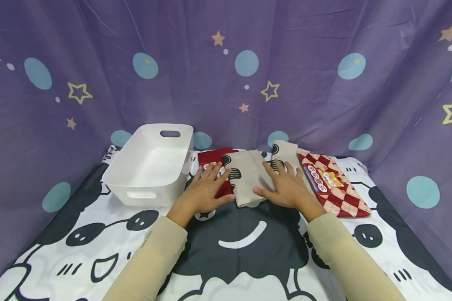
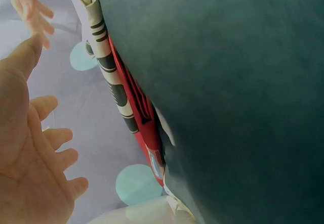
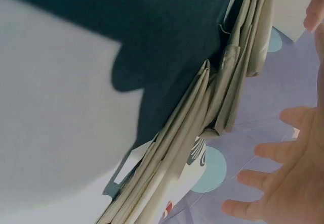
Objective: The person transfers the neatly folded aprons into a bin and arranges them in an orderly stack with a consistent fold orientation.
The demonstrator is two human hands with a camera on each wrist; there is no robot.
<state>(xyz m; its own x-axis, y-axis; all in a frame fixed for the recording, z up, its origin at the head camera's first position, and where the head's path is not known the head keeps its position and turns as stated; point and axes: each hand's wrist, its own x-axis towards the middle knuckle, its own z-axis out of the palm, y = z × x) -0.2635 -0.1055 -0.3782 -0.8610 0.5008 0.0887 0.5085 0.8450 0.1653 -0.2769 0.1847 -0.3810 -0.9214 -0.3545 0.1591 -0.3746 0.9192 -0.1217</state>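
Note:
My left hand (image 1: 201, 194) hovers over a red folded cloth (image 1: 224, 189) with a printed label, fingers spread. Beside it lies a beige folded cloth (image 1: 248, 177) with black prints, partly over the red one. My right hand (image 1: 289, 190), fingers also spread, is above a second beige folded cloth (image 1: 285, 150), whose near part it hides. To its right sits a red-and-pink checkered folded cloth (image 1: 337, 184) with a cartoon animal. In the wrist views, a gap shows between the left palm (image 2: 30, 163) and the cloths, and likewise below the right palm (image 3: 291, 178).
A white plastic basket (image 1: 147, 167) with slotted handles stands on the left, close to my left hand. The table cover (image 1: 245, 259) is printed with cartoon sheep. Behind the table hangs a purple curtain (image 1: 196, 75) with stars and blue spots.

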